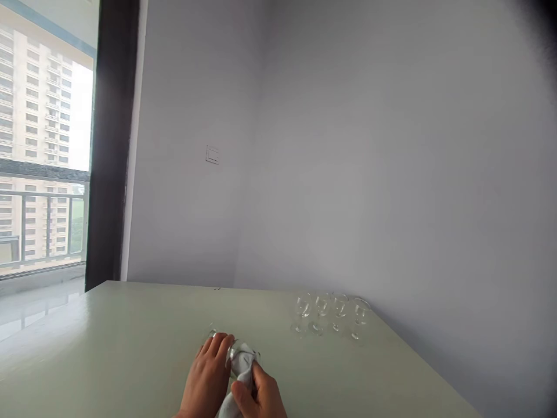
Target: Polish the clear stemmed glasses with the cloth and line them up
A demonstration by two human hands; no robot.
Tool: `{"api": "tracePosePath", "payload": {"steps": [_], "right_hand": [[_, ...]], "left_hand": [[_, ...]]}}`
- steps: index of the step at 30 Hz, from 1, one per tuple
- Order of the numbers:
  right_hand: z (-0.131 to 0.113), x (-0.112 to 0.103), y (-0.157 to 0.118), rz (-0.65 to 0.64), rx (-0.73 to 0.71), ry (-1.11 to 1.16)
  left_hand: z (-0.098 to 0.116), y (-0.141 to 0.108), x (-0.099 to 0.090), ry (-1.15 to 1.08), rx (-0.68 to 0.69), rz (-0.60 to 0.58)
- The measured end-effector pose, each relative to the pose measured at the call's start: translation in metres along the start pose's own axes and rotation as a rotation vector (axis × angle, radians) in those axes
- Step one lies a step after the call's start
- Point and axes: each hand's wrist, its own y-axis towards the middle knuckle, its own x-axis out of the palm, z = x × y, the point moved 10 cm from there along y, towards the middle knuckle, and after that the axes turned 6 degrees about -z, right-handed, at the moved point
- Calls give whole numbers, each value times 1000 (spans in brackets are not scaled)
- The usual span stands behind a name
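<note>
My left hand (pixel 209 367) is closed around a clear stemmed glass (pixel 229 355), which lies tilted on its side with its bowl toward my right hand. Part of its foot shows past my left fingers; the stem is hidden under them. My right hand (pixel 261 392) grips a white cloth (pixel 242 363), pinched between thumb and fingers. The upper end of the cloth is bunched inside the bowl, and the rest hangs down toward the bottom edge of the view.
Several clear stemmed glasses (pixel 322 305) stand upright in a row at the table's far right, near the wall. The pale green table (pixel 143 337) reaches back to the grey wall (pixel 326 145). A glazed opening with a balcony railing (pixel 47 223) lies at left.
</note>
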Motion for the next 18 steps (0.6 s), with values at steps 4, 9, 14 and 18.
{"api": "tracePosePath", "payload": {"steps": [4,9,14,18], "right_hand": [[8,0,0,18,74,203],[18,24,-7,-151,268,480],[13,18,-10,-254,399,201],[-14,-9,-2,-291,211,-92]], "left_hand": [[13,-6,-4,111,92,60],[35,-13,-31,251,329,274],[40,-9,-19,264,498,158],[32,-5,3,108,391,-133]]}}
